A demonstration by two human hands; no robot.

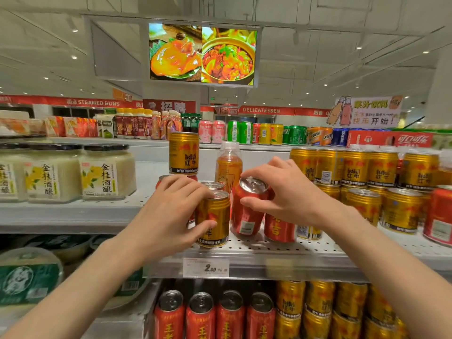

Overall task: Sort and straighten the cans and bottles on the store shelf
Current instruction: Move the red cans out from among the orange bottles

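Left hand (pixel 175 211) grip clamped on gold can (pixel 215 220); right hand (pixel 291 192) grip tilting red can (pixel 247 209).

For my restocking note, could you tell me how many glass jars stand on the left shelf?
3: left jar, middle jar, right jar. More may hide behind.

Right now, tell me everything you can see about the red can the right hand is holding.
The red can is a ribbed metal drink can with a silver top and unopened pull tab, and a pale label panel low on its side. It is tilted, its top leaning right, its base on the perforated shelf. The right hand grips its upper rim, fingers over the top, thumb on the front. A gold can stands at its left, another red can at its right.
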